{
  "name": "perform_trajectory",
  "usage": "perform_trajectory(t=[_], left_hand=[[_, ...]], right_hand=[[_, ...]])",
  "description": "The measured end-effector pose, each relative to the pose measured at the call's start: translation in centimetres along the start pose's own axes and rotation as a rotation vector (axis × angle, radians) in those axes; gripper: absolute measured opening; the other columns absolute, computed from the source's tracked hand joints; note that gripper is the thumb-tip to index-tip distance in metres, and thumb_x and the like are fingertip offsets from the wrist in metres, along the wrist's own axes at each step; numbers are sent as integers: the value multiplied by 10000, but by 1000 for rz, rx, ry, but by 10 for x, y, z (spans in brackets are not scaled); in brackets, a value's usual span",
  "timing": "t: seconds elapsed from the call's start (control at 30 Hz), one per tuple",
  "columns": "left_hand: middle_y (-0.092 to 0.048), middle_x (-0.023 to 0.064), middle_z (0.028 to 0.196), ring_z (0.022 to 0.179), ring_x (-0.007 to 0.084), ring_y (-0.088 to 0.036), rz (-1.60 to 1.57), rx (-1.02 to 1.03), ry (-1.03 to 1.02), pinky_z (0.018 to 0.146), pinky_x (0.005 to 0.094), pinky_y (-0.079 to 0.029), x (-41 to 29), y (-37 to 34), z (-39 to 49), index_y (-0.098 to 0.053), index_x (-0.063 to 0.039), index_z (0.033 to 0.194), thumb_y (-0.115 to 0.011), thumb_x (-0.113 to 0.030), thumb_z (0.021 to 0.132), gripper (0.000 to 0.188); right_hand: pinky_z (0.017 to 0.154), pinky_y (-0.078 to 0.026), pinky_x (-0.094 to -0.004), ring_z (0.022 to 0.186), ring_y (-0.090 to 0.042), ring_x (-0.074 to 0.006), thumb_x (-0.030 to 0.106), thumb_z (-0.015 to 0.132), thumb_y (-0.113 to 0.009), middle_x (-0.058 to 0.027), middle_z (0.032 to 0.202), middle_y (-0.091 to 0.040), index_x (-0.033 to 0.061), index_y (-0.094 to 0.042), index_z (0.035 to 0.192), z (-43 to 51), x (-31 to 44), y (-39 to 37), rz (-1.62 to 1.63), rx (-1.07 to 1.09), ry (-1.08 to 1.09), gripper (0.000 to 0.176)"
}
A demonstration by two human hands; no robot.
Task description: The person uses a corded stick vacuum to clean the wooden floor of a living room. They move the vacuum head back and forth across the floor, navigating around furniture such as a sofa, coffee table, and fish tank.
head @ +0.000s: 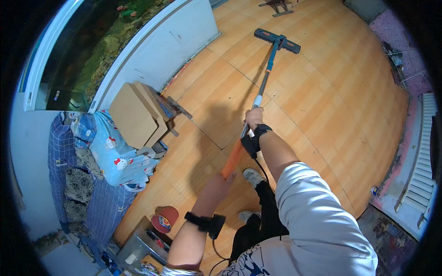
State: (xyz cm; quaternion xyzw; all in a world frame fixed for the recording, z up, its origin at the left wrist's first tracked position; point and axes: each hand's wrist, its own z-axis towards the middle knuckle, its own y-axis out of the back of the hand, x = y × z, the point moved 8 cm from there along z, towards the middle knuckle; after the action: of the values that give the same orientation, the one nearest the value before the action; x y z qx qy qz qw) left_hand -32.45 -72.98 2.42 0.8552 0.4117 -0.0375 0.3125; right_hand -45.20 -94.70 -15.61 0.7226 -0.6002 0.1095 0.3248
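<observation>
A long-handled floor mop stretches away from me, its dark teal oblong head on the wood-look floor. My right hand is closed around the metal pole, just below a white section of the handle. Nearer my body, my left hand wraps the end of the orange grip; it is slightly blurred, and its fingers are partly hidden. Each wrist wears a black strapped device with a cable. My shoes stand on the floor below the handle.
A glass fish tank on a white base runs along the left. Beside it are cardboard sheets and a cloth-covered seat. A red bucket stands lower left. A white radiator lines the right; a wooden stool is far ahead.
</observation>
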Motion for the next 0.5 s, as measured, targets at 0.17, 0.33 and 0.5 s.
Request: perform_trajectory(t=[0.17,0.33,0.5], left_hand=[[-582,201,655,650,341,-587,-87,152,51,586,411,-452,-1,-34,-3,-567,67,813,-450,-513,832,592],[-588,241,683,693,377,-589,-106,20,-12,609,423,-449,87,-39,-80,-584,61,832,-484,-487,825,557],[-583,259,726,784,397,-578,-43,35,196,650,415,-455,210,-58,-211,-597,19,858,-511,-517,790,548]], right_hand=[[699,-489,-419,839,-590,-378,169,816,-525,-263,920,-577,-54,-364,1059,-27,-7,31,-249,-261,206,368],[906,-358,-441,1062,-455,-382,258,872,-469,-251,1180,-434,-46,-332,1110,-96,-90,-17,-75,18,32,410],[760,-406,-388,962,-529,-319,243,905,-364,-223,1017,-526,23,-414,1074,-181,-176,-55,-542,81,156,282]])
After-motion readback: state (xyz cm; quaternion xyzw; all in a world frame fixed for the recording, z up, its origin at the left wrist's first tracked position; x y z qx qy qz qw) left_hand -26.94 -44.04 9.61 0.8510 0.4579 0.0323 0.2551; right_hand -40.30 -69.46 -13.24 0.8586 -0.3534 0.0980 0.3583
